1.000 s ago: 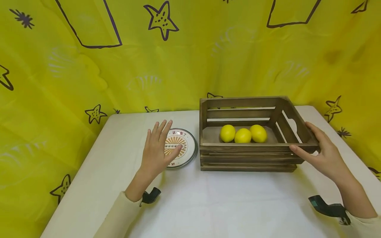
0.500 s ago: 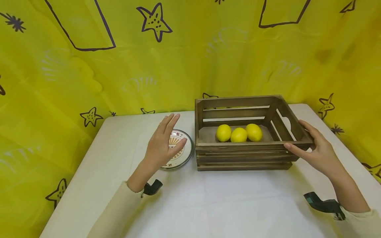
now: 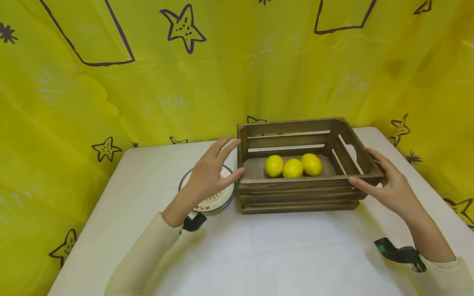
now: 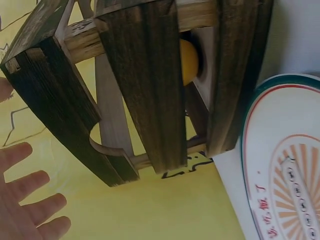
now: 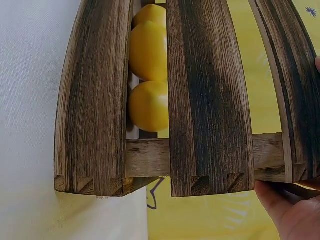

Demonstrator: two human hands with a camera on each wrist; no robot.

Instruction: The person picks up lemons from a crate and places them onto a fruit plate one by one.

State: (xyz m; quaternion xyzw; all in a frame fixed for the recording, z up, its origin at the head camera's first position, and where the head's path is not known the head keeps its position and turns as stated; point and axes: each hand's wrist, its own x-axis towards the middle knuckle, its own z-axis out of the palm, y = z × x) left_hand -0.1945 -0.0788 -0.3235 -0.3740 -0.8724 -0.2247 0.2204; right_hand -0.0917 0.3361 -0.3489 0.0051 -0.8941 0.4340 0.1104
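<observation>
A brown slatted wooden crate (image 3: 296, 197) stands toward the back right of the table. Three lemons (image 3: 293, 168) lie on its floor and show through the slats in the right wrist view. My right hand (image 3: 394, 189) grips the crate's right end, thumb over the front rim and fingers along the end board. At the other end my left hand (image 3: 209, 172) has spread fingers, its thumb and fingertips close to the left corner. In the left wrist view these fingers (image 4: 37, 192) stand apart from the end board. Partly beneath that hand lies a round white plate (image 3: 226, 199) with a green rim.
The white-covered table (image 3: 259, 255) reaches toward me in front of the crate. Behind it hangs a yellow cloth (image 3: 211, 82) with drawn stars, close to the back edge. The plate sits right beside the crate's left end.
My left hand has moved right and away from me, over the plate to the crate's left end. The right hand keeps its hold. The head view has turned slightly right.
</observation>
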